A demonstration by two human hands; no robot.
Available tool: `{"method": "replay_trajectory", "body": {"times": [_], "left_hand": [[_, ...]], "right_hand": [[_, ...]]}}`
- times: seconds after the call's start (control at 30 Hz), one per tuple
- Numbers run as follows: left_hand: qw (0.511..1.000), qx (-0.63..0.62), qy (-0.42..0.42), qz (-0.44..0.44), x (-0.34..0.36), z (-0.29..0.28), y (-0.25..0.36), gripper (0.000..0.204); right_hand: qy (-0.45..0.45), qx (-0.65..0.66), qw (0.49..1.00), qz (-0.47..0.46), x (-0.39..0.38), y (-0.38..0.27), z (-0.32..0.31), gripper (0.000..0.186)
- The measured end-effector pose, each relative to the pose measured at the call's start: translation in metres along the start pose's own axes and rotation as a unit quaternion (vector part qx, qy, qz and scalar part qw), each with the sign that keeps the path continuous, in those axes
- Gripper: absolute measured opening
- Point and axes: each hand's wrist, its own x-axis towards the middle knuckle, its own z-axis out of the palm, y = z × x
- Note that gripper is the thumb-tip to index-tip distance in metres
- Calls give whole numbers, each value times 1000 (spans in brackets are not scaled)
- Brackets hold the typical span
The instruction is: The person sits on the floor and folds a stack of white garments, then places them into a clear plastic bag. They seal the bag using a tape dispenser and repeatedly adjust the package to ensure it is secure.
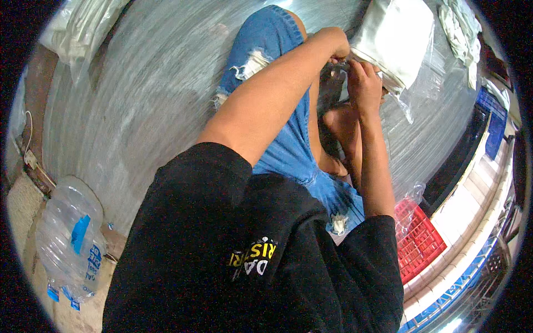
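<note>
Floor (155, 111) bears white fabric (395, 39) in plastic (430, 83) beside right hand (365, 83)

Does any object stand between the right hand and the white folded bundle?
Nothing visible does: the right hand is at the lower-left edge of the white folded bundle. Clear plastic shows along its lower-right side; whether it reaches the hand, I cannot tell.

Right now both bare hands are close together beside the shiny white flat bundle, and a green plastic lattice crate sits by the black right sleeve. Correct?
Colour's off: the plastic lattice crate by the black right sleeve is red, not green, per the head view. Rest stands: left hand and right hand are close together beside the shiny white flat bundle.
</note>
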Motion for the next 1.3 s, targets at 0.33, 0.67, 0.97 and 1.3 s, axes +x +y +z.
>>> {"method": "replay_trajectory", "body": {"times": [0.33,0.67,0.97,1.3], "left_hand": [[983,-161,-36,-83,6,3,-3,18],[990,-103,-69,-61,16,7,-2,18],[962,144,164,163,-56,-5,0,35],[933,238,226,145,-43,19,-6,30]], "right_hand": [[-20,-73,994,-73,15,-8,-10,16],[-6,8,998,-66,2,3,7,19],[190,299,885,301,-41,8,-31,19],[211,304,868,332,-82,24,2,16]]}}
